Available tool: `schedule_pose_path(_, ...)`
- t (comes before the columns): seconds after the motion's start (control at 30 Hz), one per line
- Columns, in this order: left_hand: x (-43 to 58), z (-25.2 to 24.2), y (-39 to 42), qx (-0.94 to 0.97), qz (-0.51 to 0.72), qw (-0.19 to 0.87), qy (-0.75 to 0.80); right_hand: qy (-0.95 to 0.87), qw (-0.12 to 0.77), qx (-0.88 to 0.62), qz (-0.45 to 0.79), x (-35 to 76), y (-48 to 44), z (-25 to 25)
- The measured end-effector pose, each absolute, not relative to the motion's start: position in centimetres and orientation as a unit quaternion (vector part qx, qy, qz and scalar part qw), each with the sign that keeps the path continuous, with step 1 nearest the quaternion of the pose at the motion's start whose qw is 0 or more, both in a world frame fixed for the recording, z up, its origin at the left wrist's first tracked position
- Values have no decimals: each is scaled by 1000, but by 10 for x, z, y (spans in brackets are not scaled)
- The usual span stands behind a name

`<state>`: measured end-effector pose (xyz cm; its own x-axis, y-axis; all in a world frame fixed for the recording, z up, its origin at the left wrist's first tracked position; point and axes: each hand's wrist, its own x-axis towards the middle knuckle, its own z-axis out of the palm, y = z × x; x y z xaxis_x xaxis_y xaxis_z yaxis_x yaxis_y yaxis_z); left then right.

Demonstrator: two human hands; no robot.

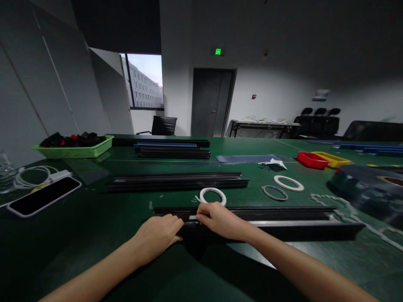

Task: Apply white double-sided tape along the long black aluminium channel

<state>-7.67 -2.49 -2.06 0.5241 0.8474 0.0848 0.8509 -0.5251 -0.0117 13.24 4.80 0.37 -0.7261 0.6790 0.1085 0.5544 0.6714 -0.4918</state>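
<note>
A long black rail (283, 222) lies across the green table (94, 218) in front of me. My left hand (157, 235) rests with curled fingers against the rail's left end. My right hand (220, 220) lies on top of the rail just to the right, its fingertips pinching a narrow white strip (192, 217) on the rail's upper face. A white tape roll (213, 195) lies just behind my right hand.
More black rails (176, 181) lie further back, with a stack (172, 150) behind them. A green basket of black parts (75, 146) and a phone (44, 195) sit at the left. Two tape rings (283, 187), red and yellow trays (321, 159) and a large dark roll (368, 188) are at the right.
</note>
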Motion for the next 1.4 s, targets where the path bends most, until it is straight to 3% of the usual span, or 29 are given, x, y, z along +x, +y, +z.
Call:
schedule_pose_path(0.8,-104,-1,-24,-835,-5,-74,-545,-896,120,-341,258,139,50,6)
schedule_pose_path(1.4,-104,-1,-23,-838,4,-67,-542,-885,133,-347,281,137,50,4)
